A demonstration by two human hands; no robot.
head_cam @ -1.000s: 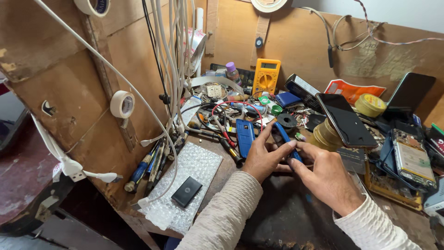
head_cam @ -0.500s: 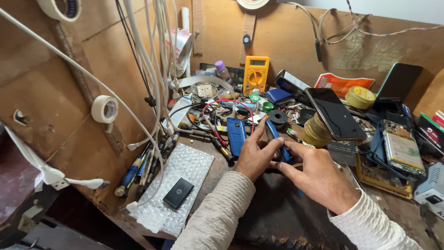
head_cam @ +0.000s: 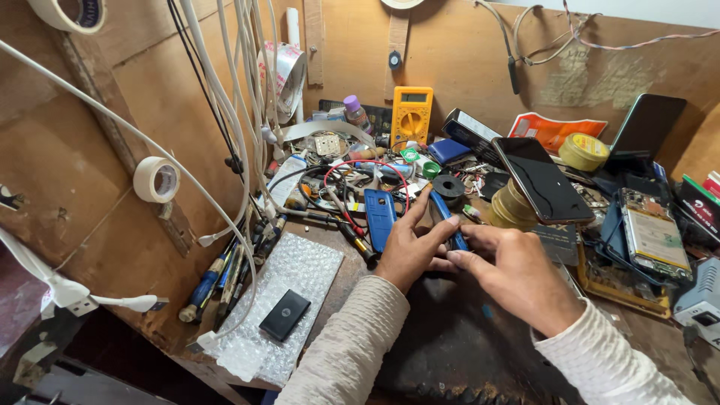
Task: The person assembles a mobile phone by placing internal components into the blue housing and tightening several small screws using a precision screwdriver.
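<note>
Hands meet mid-tabletop (head_cam: 465, 352): left hand (head_cam: 409, 247) and right hand (head_cam: 517, 274) both pinch one slim blue tool (head_cam: 448, 221), fingers (head_cam: 450, 261) curled loosely round it, not clenched. Just left of it lies one blue phone shell (head_cam: 380, 216). Count so far: one yellow multimeter (head_cam: 411, 114) at the far wall, two tape rolls (head_cam: 157, 179) on the left board, one black phone (head_cam: 542, 178) propped right, one small black box (head_cam: 284, 315) on bubble wrap (head_cam: 281, 300) near left.
</note>
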